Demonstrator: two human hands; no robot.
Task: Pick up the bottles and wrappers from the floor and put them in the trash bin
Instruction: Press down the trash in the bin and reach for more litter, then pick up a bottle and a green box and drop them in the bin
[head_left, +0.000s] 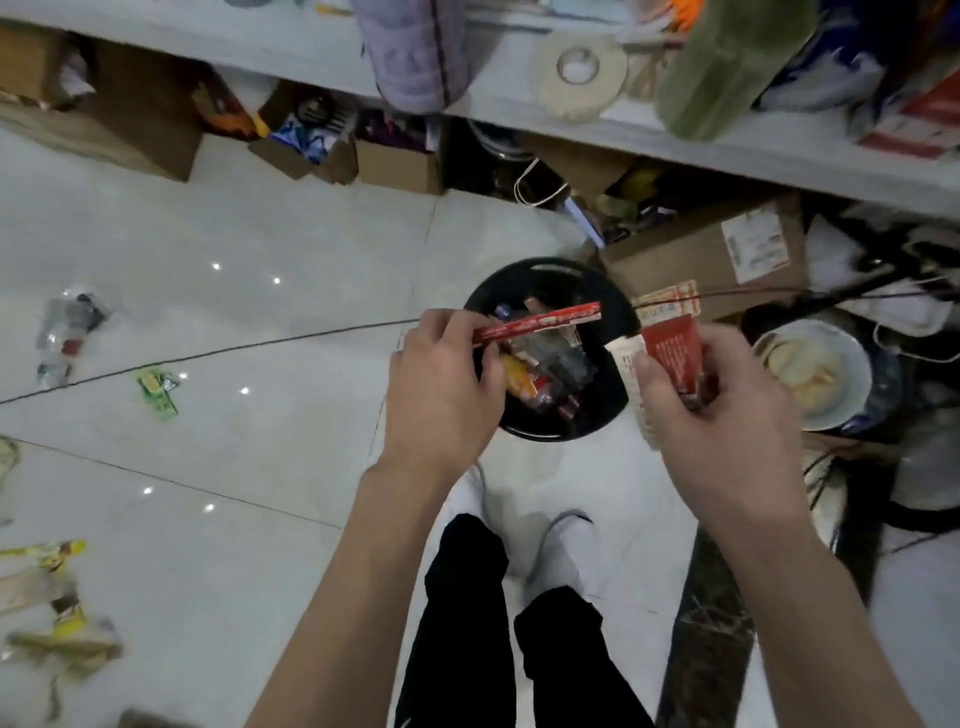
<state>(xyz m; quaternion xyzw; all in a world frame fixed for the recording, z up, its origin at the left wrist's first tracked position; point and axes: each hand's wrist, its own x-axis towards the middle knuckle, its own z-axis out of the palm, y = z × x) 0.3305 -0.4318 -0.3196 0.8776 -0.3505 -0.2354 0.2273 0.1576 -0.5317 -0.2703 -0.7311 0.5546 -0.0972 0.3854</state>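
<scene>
nearest to me, below both hands: my legs in black trousers and white shoes (566, 551), planted just short of the bin so that both hands reach over it without leaning.

left hand (441, 384): fingers and thumb pinch one end of a long red wrapper (540, 325). the strip juts out across the mouth of the trash bin (550, 434), so i judge that letting go would drop it straight in.

right hand (711, 415): fingers curled around a folded red and white wrapper (670, 353), held at the bin's right edge rather than over its middle. it would need a short move toward the left hand before release.

under and just beyond the hands: the black bin, already holding a heap of wrappers and what look like small bottles. i judge the step to be the drop, with neither wrapper let go yet.

well to the left of the left hand, on the tiled floor, not yet collected: yellow wrappers (52, 597) nearest me, then a green wrapper (158, 389), then a crushed clear bottle (67, 332) farther out. a thin cable (208, 353) crosses the tiles between them and could snag a foot.

just right of the right hand: a pale bowl (815, 374). beyond it: a cardboard box (717, 260). farthest: a cluttered shelf (311, 57) with more boxes beneath.
</scene>
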